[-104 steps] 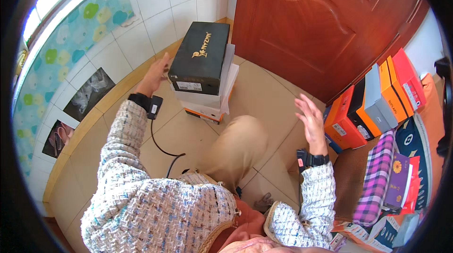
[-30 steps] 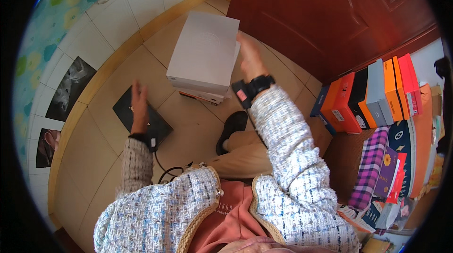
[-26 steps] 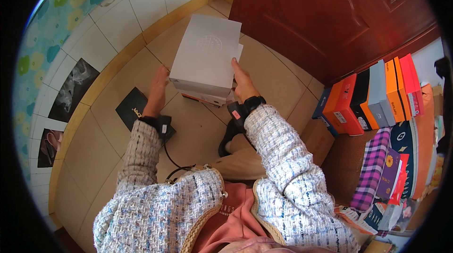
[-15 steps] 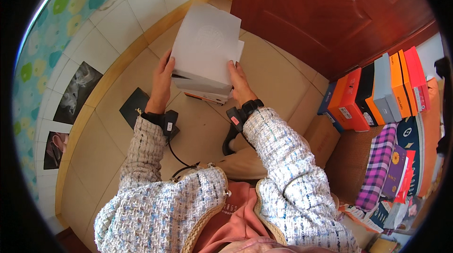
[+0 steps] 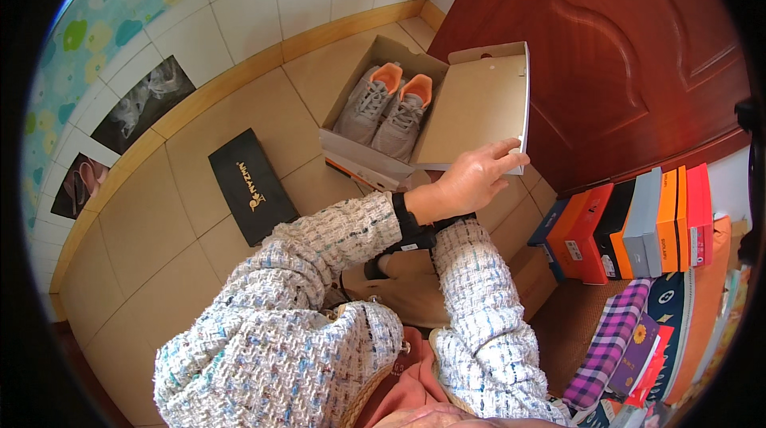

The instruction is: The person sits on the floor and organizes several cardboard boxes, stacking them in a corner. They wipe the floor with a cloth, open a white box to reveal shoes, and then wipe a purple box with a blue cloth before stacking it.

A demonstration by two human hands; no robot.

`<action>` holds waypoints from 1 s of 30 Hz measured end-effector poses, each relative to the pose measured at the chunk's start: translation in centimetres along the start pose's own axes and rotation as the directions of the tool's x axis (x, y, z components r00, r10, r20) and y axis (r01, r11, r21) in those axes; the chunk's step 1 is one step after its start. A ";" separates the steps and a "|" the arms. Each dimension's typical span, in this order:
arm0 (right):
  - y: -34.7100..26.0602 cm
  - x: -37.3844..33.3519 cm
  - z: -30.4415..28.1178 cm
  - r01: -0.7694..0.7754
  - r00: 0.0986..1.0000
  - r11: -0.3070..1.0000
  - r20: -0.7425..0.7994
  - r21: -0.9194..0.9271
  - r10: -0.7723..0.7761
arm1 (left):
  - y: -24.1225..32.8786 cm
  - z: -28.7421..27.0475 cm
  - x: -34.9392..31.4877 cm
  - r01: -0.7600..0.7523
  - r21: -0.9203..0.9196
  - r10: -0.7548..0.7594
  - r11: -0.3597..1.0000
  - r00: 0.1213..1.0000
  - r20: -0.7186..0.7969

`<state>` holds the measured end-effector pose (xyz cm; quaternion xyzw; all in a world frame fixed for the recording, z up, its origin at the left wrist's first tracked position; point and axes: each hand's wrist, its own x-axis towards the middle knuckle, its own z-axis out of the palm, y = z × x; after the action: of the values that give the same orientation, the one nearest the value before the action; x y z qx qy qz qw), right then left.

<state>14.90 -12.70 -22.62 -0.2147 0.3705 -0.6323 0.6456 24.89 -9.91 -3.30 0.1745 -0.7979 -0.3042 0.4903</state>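
A white shoebox [image 5: 359, 153] is open in front of me, its lid [image 5: 471, 105] folded back to the right. Inside lie two grey sneakers, a left one [image 5: 363, 109] and a right one [image 5: 401, 125], both with orange linings. My left arm crosses over my right. At the lid's near right corner my left hand [image 5: 463, 181] grips the edge, fingers bent over it. My right hand [image 5: 418, 179] is mostly hidden behind my left wrist, close under the box's near side; its fingers do not show.
A black box with gold print [image 5: 251, 189] lies on the tiled floor at left. Several coloured shoeboxes [image 5: 590, 240] stand in a row at right, beside a purple checked cloth [image 5: 610, 340]. A red-brown door [image 5: 606, 69] rises beyond.
The shoebox has been opened, its lid swung to the right, and the sneakers now show. My left hand has crossed from the box's left side to the lid. The view has shifted.
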 end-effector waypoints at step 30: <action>-1.6 -1.0 6.3 -0.312 0.949 0.837 -0.193 -0.449 0.250 | -19.3 -19.3 -13.1 0.814 -0.575 -0.869 0.085 0.343 0.357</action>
<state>18.68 -13.07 -17.26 -0.2685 0.5814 -0.4329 0.6344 47.62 -22.97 -18.41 0.4195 -0.3585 -0.7855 0.2801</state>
